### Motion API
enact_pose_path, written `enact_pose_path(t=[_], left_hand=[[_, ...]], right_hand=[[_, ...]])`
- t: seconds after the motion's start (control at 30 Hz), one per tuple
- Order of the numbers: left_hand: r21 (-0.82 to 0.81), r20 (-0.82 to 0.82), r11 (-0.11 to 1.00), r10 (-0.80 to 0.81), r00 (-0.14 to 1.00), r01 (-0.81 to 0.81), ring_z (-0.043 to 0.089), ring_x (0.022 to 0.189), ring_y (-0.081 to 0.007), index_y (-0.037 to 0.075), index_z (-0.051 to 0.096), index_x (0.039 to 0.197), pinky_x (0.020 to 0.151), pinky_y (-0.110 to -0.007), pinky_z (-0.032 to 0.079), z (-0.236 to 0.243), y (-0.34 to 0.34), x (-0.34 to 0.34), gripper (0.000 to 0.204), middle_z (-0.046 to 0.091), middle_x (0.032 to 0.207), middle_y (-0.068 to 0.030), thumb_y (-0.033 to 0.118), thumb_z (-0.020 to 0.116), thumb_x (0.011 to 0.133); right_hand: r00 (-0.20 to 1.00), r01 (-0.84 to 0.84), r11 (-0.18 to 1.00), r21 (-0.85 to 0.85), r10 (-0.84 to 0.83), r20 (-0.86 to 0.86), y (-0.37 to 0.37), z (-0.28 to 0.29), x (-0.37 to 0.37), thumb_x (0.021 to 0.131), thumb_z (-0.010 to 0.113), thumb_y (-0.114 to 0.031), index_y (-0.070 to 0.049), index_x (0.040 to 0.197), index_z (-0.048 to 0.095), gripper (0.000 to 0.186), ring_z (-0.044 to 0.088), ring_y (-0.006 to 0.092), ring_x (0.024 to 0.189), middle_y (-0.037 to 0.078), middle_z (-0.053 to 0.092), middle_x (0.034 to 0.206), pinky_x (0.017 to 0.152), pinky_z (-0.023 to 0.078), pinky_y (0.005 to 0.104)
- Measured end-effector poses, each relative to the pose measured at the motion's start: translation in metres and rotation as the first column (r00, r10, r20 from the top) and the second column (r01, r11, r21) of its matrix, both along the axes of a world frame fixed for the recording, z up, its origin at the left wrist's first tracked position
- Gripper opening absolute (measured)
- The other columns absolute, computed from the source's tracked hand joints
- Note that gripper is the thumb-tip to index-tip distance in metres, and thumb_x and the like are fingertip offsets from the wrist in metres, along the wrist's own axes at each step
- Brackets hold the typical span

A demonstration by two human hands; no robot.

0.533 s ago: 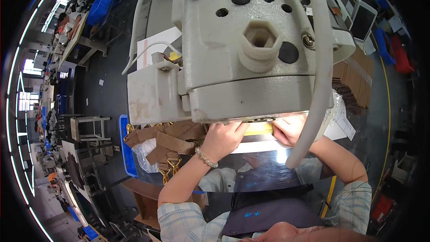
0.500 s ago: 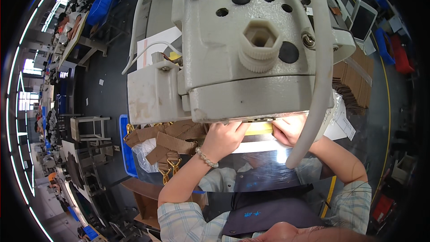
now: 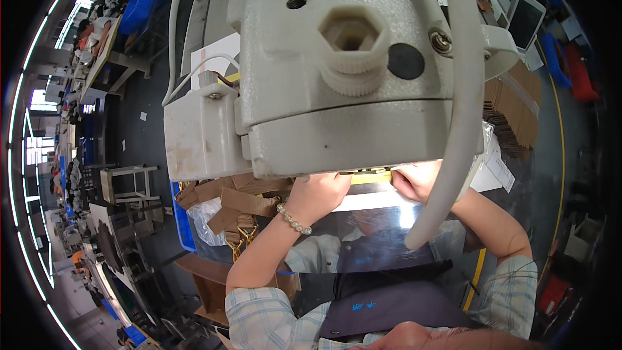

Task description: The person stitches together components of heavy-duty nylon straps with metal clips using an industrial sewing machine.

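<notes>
left hand (image 3: 322, 193), with a beaded bracelet (image 3: 293, 220) at the wrist, reaches beneath the front edge of a big pale grey machine head (image 3: 350, 136); right hand (image 3: 418, 180) comes in from the other side, its fingers curled inward. between them, under that same edge, lies a yellow piece (image 3: 372, 177). the machine head hides the fingertips, so i cannot tell whether either hand is grasping the yellow piece or only resting beside it.

for good handling, it seems best to steady the yellow piece evenly from both sides, keep it flat and square, and leave the fingers low and well out from under the middle of the machine head. an even, light pressure would probably serve better than a hard push, since so little of it can be watched from above.

the yellow piece shows as a narrow, bright band, strongly lit, its far part out of sight. just in front of it, toward the person, a white strip (image 3: 363, 202) crosses the glossy dark tabletop (image 3: 324, 223). to the left lie brown straps (image 3: 249, 204) with gold-coloured hooks (image 3: 243, 240); a thick grey hose (image 3: 463, 91) hangs down in front, near right hand.
</notes>
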State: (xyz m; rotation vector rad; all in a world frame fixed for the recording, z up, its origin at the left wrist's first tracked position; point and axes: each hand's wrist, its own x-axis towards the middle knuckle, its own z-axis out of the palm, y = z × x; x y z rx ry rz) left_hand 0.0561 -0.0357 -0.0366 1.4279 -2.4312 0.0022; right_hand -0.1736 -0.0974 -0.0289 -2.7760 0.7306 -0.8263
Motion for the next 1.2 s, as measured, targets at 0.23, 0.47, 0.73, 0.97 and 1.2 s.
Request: enact_pose_path(t=[0.23,0.47,0.73,0.97,1.2], left_hand=[[0.124,-0.071,0.992,-0.008,0.997,0.017,0.061,0.057,-0.0182,0.01,0.06,0.072,0.051,-0.032,0.051,-0.006,0.0,0.001,0.004,0.057,0.062,-0.0038,0.013,0.061,0.074],[0.093,-0.096,0.995,-0.012,0.995,0.021,0.059,0.053,-0.0198,0.009,0.058,0.067,0.048,-0.033,0.05,-0.01,0.002,0.002,0.01,0.054,0.058,-0.0045,0.013,0.061,0.075],[0.141,-0.069,0.99,0.007,0.998,0.003,0.062,0.061,-0.0219,0.005,0.064,0.099,0.055,-0.033,0.052,-0.009,0.002,0.001,0.027,0.062,0.075,-0.0077,0.006,0.062,0.072],[0.046,-0.093,0.999,-0.024,0.995,0.029,0.058,0.05,-0.0197,0.009,0.059,0.068,0.047,-0.034,0.05,-0.008,0.0,0.001,0.006,0.054,0.056,-0.0042,0.012,0.061,0.073],[0.212,-0.053,0.977,0.017,0.998,-0.005,0.058,0.092,-0.0268,0.005,0.063,0.109,0.085,-0.039,0.045,-0.001,0.003,0.002,0.034,0.062,0.098,-0.0104,0.005,0.059,0.074]], right_hand=[[0.996,0.002,1.0,-0.023,-0.004,-0.088,0.002,0.0,-0.005,0.071,0.06,-0.026,-0.005,0.097,0.06,0.034,0.058,0.0279,0.108,0.013,0.06,0.107,0.09,0.043,0.0408],[0.993,-0.012,1.0,-0.006,0.011,-0.116,0.003,0.0,-0.005,0.071,0.059,-0.03,-0.003,0.099,0.06,0.039,0.058,0.0281,0.108,0.014,0.06,0.107,0.09,0.043,0.0415],[0.995,0.001,1.0,-0.009,-0.002,-0.099,0.004,0.001,-0.004,0.071,0.058,-0.033,-0.002,0.101,0.06,0.043,0.058,0.0287,0.108,0.014,0.06,0.107,0.09,0.043,0.0421],[0.999,-0.001,0.999,-0.037,-0.001,-0.053,0.004,-0.005,-0.004,0.071,0.061,-0.026,-0.004,0.099,0.06,0.036,0.057,0.029,0.109,0.014,0.06,0.108,0.09,0.043,0.0422],[0.995,-0.033,0.991,0.127,0.045,-0.093,0.005,-0.01,-0.01,0.079,0.062,-0.027,-0.001,0.117,0.057,0.047,0.051,0.0304,0.118,0.017,0.055,0.124,0.097,0.039,0.0435]])
